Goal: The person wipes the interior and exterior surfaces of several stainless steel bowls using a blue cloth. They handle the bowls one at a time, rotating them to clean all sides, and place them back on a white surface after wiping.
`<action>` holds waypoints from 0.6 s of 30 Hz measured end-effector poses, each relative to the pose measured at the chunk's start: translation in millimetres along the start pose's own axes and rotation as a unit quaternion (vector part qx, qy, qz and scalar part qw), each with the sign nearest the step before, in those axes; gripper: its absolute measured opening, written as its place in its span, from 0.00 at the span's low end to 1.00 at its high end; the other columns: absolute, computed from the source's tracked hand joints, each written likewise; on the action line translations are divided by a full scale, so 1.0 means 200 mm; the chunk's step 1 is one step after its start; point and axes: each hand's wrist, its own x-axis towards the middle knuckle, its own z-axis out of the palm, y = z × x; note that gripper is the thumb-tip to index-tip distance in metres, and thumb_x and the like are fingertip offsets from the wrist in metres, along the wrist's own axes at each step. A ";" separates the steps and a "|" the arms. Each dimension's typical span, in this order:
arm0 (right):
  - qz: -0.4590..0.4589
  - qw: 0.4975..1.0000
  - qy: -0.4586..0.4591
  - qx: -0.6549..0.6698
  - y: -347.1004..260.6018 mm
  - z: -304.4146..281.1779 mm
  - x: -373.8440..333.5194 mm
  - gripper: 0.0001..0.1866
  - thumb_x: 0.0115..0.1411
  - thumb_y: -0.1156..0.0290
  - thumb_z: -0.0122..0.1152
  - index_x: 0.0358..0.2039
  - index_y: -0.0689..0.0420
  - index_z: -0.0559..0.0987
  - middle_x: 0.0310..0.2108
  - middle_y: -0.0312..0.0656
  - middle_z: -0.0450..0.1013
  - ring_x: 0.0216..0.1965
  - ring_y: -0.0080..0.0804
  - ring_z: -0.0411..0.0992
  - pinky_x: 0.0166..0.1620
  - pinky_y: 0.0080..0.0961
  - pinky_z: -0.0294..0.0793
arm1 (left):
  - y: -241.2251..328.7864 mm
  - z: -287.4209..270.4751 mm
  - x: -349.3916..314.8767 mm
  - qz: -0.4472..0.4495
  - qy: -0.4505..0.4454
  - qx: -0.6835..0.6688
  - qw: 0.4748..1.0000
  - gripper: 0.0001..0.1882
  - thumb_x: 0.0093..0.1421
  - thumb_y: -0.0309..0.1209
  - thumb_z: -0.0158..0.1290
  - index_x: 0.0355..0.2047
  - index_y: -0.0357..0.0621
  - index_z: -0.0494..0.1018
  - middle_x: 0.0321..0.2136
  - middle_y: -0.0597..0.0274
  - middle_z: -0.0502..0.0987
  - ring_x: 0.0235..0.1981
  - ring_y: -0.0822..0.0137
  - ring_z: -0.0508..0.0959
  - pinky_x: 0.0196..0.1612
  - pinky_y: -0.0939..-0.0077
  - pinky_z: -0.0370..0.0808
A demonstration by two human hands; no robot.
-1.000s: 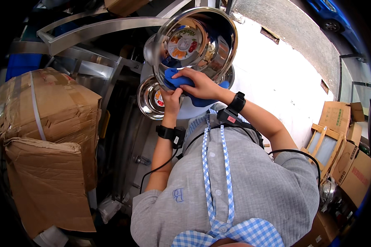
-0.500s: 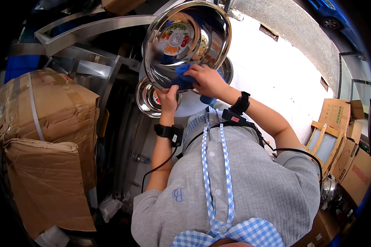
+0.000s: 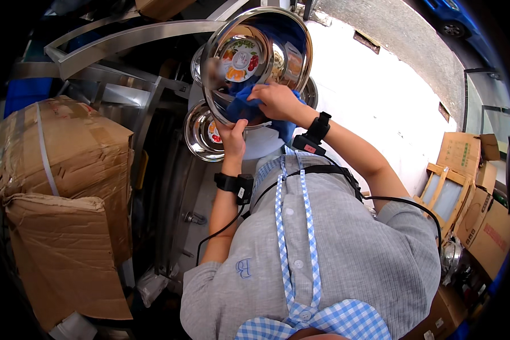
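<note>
A large shiny steel basin is tilted up in front of me, its inside facing me, with a round fruit-printed label on the bottom. My left hand grips its near rim, thumb on the inner side. In my right hand is a bunched blue cloth, pressed against the lower inner wall; one end hangs down past the rim. A smaller steel bowl with a similar label sits below and left of the basin. Parts of other steel bowls show behind the basin, mostly hidden by it.
At left stand a big taped cardboard box and a folded cardboard piece, near metal frame bars. On the right are more cartons and a wooden-framed panel. A blue car is at the far right.
The cloth in my right hand has shifted slightly left and bunched up along the basin's inner wall. The basin has tilted and dropped a little. My left hand keeps its grip.
</note>
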 end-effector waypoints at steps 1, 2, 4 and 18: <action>-0.023 0.999 -0.004 0.048 -0.04 0.01 0.00 0.15 0.49 0.76 0.58 0.39 0.52 0.81 0.44 0.39 0.75 0.43 0.44 0.72 0.46 0.37 0.73 | -0.02 -0.01 0.01 0.021 -0.010 -0.009 1.000 0.31 0.46 0.13 0.49 0.53 0.39 0.62 0.48 0.60 0.70 0.47 0.68 0.72 0.51 0.77 0.70; -0.047 0.994 -0.010 0.098 -0.10 0.00 0.00 0.15 0.49 0.76 0.58 0.39 0.52 0.81 0.45 0.39 0.75 0.43 0.44 0.72 0.46 0.37 0.73 | -0.01 -0.01 0.02 0.003 -0.003 -0.010 1.000 0.30 0.46 0.13 0.49 0.53 0.39 0.62 0.47 0.60 0.71 0.46 0.69 0.72 0.50 0.77 0.70; -0.055 0.992 -0.011 0.109 -0.09 0.00 0.02 0.16 0.49 0.75 0.59 0.41 0.51 0.81 0.46 0.39 0.74 0.43 0.45 0.72 0.46 0.36 0.73 | 0.00 -0.03 0.03 -0.033 0.012 -0.014 0.999 0.29 0.46 0.13 0.49 0.51 0.38 0.63 0.46 0.61 0.71 0.45 0.69 0.73 0.48 0.77 0.70; -0.048 0.996 0.073 0.024 -0.13 -0.04 -0.14 0.21 0.47 0.78 0.59 0.44 0.48 0.77 0.44 0.34 0.71 0.41 0.46 0.69 0.41 0.37 0.74 | -0.02 -0.02 0.08 -0.040 0.069 -0.064 0.995 0.32 0.43 0.12 0.48 0.52 0.38 0.61 0.45 0.60 0.71 0.43 0.67 0.73 0.48 0.76 0.71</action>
